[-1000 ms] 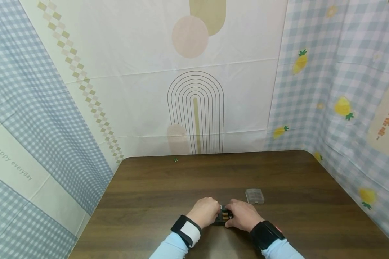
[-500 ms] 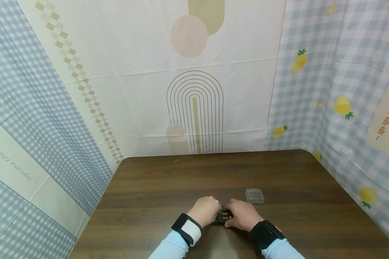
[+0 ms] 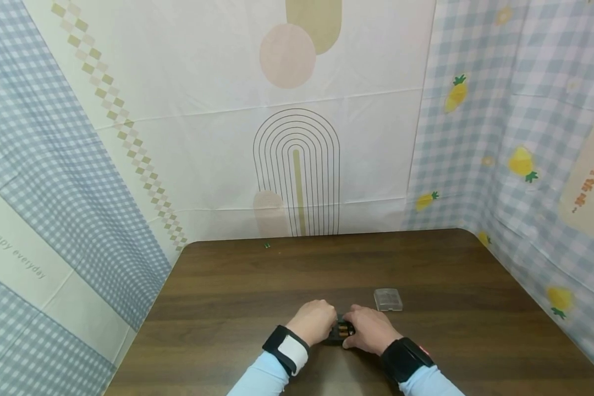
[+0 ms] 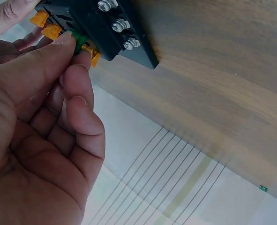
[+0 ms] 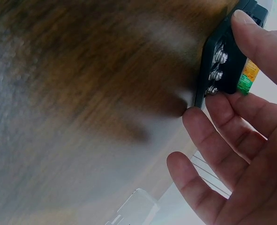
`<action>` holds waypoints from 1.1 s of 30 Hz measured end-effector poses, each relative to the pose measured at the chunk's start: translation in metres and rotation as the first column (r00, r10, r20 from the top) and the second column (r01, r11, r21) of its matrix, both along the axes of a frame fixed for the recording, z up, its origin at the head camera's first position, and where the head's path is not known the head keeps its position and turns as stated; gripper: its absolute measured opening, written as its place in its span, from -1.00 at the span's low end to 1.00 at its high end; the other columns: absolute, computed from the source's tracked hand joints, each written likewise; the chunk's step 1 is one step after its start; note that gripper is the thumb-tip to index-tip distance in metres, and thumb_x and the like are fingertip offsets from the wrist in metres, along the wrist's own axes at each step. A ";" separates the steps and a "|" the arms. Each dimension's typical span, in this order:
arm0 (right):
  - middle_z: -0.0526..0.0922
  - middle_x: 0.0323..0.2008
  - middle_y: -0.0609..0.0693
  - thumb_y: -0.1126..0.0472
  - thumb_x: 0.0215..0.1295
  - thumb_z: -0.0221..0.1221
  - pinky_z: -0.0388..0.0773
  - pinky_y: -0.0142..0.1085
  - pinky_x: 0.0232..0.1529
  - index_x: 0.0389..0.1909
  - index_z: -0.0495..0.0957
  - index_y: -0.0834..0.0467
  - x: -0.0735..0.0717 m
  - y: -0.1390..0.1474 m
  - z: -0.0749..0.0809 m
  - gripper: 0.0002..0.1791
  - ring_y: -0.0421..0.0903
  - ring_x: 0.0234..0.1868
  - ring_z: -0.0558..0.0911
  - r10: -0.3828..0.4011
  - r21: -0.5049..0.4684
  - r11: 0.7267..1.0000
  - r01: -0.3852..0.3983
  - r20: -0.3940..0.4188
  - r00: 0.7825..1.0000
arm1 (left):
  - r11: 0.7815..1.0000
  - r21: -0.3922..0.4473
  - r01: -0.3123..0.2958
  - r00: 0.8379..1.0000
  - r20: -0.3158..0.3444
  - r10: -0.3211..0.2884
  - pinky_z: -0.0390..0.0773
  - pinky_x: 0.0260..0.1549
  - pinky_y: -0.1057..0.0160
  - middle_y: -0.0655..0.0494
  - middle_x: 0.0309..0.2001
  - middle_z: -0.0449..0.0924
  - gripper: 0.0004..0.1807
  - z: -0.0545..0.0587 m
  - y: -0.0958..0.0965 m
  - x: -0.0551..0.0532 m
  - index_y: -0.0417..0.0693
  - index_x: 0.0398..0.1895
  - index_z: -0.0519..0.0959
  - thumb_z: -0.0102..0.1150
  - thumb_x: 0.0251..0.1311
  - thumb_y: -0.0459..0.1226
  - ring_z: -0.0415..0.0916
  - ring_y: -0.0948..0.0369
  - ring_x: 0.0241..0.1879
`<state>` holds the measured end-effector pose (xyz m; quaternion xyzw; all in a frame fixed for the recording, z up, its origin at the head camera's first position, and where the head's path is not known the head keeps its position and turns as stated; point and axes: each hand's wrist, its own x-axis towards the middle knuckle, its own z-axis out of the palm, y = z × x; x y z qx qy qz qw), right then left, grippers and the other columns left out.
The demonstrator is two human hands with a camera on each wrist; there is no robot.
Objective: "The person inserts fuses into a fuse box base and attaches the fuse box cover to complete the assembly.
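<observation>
A black fuse block (image 3: 343, 330) with metal screws (image 4: 120, 25) along its side rests on the table between both hands. Several orange blade fuses (image 4: 50, 32) sit in it. My left hand (image 3: 314, 322) pinches a green blade fuse (image 4: 80, 42) between thumb and index finger at the row of orange ones; whether it is fully seated is hidden by the fingers. Across the block, my right hand (image 3: 373, 330) grips its ends, the thumb (image 5: 250, 33) on one end and fingertips at the other. In the right wrist view green and orange fuses (image 5: 250, 70) show past the block's edge.
A clear plastic cover (image 3: 388, 300) lies on the brown wooden table (image 3: 227, 286), beyond the right hand. Near the table's far edge is a small green piece (image 3: 267, 246), like another fuse. Patterned cloth (image 3: 218, 165) hangs behind and at both sides.
</observation>
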<state>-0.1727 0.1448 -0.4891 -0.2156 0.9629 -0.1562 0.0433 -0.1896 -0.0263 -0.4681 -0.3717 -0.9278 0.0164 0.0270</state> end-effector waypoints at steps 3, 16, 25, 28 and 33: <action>0.48 -0.39 -0.10 0.04 -0.10 0.54 0.51 -0.11 -0.38 -0.15 0.69 0.21 0.000 0.000 0.000 -0.51 -0.08 -0.38 0.52 0.004 0.004 1.000 -0.004 -0.003 1.000 | 1.000 0.004 -0.008 1.000 0.023 0.008 0.49 -0.53 0.44 0.34 -0.59 0.58 -0.85 0.001 -0.001 0.000 0.11 -0.57 0.73 0.46 0.08 -0.31 0.44 0.40 -0.57; 0.48 -0.38 -0.08 0.03 -0.08 0.54 0.52 -0.11 -0.36 -0.12 0.69 0.21 0.000 0.000 0.000 -0.49 -0.08 -0.37 0.52 0.008 0.003 1.000 -0.008 -0.005 1.000 | 1.000 0.015 -0.003 0.998 0.061 0.002 0.47 -0.51 0.43 0.32 -0.59 0.56 -0.86 0.003 -0.001 0.000 0.08 -0.56 0.72 0.44 0.08 -0.33 0.41 0.40 -0.57; 0.47 -0.40 -0.09 0.03 -0.11 0.55 0.51 -0.11 -0.37 -0.16 0.69 0.19 -0.001 0.000 0.000 -0.51 -0.09 -0.39 0.51 0.006 -0.003 1.000 -0.006 -0.022 1.000 | 0.999 0.045 0.014 0.998 0.065 -0.016 0.43 -0.54 0.43 0.31 -0.61 0.52 -0.81 0.000 -0.004 -0.002 0.06 -0.61 0.67 0.43 0.08 -0.35 0.36 0.39 -0.59; 0.49 -0.39 -0.08 0.03 -0.11 0.55 0.52 -0.10 -0.35 -0.16 0.69 0.19 -0.001 0.000 0.000 -0.50 -0.09 -0.38 0.52 -0.003 -0.002 1.000 0.003 -0.007 1.000 | 0.999 0.054 0.007 0.996 0.088 -0.012 0.42 -0.54 0.43 0.31 -0.61 0.52 -0.82 0.000 -0.005 -0.003 0.05 -0.59 0.68 0.42 0.09 -0.36 0.35 0.39 -0.59; 0.50 -0.37 -0.08 0.02 -0.11 0.55 0.53 -0.08 -0.34 -0.15 0.69 0.19 -0.002 0.000 -0.001 -0.50 -0.08 -0.36 0.53 -0.007 0.004 1.000 0.007 0.005 1.000 | 1.000 0.023 0.015 0.998 0.068 -0.016 0.43 -0.55 0.42 0.32 -0.62 0.52 -0.83 -0.001 -0.002 -0.003 0.07 -0.59 0.69 0.44 0.08 -0.35 0.35 0.39 -0.60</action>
